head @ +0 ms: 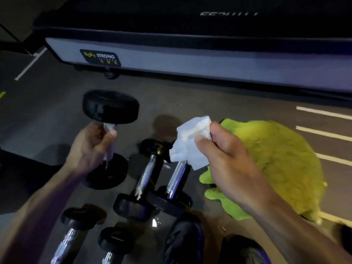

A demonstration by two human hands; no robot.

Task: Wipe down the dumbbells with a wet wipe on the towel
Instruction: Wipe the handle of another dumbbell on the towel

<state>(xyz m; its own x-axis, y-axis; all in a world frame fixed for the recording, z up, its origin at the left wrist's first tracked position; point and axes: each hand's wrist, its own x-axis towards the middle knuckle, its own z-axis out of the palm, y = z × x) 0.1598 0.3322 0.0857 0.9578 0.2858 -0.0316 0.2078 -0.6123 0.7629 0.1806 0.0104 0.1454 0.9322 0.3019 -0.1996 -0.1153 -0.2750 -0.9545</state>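
Head view: the large black dumbbell (109, 138) is held almost upright at ten o'clock, long axis running twelve to six, one head up, the other low near the floor. The left hand (91, 147) curls round its chrome handle. At three o'clock of it the right hand (226, 153) pinches a crumpled white wet wipe (190, 141) between thumb and fingers, apart from the dumbbell. The lime-green towel (282, 164) lies at four o'clock. Two smaller dumbbells (152, 180) lie side by side at centre, more at seven o'clock. A treadmill base (190, 60) spans twelve o'clock.
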